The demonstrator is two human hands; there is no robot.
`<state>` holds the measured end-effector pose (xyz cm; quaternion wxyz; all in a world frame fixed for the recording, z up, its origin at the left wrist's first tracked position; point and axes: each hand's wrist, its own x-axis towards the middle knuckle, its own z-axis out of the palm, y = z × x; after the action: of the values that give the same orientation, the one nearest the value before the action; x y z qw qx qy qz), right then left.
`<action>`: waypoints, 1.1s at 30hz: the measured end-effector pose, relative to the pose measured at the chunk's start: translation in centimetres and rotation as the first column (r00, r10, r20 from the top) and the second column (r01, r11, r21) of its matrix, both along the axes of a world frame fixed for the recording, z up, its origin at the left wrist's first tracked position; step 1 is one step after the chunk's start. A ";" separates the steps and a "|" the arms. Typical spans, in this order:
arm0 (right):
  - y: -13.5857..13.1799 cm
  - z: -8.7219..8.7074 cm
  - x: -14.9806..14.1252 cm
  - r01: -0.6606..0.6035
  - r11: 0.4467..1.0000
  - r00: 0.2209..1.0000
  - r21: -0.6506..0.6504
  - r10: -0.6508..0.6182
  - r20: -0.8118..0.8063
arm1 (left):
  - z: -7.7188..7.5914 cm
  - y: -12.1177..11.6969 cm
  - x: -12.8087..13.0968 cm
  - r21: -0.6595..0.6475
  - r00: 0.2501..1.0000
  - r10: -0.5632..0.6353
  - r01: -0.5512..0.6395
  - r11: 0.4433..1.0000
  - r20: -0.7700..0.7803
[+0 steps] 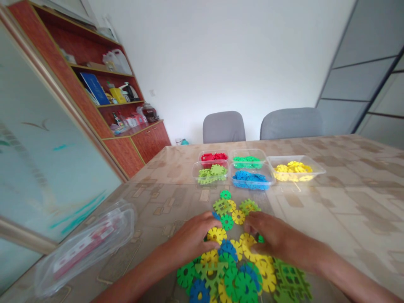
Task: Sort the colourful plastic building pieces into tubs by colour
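A heap of flat plastic gear pieces (235,265) in yellow, blue, green and light green lies on the table before me. My left hand (192,237) rests on the heap's left side, fingers curled over a yellow gear (216,234). My right hand (274,237) lies on the right side, fingers bent down onto the pieces near a yellow gear (247,240). What each hand's fingers grip, if anything, is hidden. Loose gears (237,209) lie just beyond the fingertips.
Clear tubs hold sorted pieces: red (213,157), green (248,160), light green (211,173), blue (251,179), yellow (293,170). A clear plastic lidded box (86,246) lies at the left. Two grey chairs (224,126) stand behind the table. A wooden shelf unit (107,92) is at the left.
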<state>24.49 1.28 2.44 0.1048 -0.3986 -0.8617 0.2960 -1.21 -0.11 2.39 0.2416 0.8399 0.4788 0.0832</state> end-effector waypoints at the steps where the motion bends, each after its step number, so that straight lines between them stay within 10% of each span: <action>1: 0.0 0.1 -0.1 0.002 1.000 1.000 -0.016 -0.002 -0.007 | 0.0 0.0 0.0 0.006 1.000 -0.003 0.002 1.000 0.006; 33: 1.2 0.4 -0.7 -0.040 0.996 0.984 -0.073 0.027 -0.175 | 0.3 0.2 0.0 0.009 0.995 -0.092 0.092 0.996 0.037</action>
<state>23.83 2.43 2.85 0.1593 -0.3604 -0.8439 0.3641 -1.18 0.06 2.71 0.2510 0.8603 0.4347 0.0895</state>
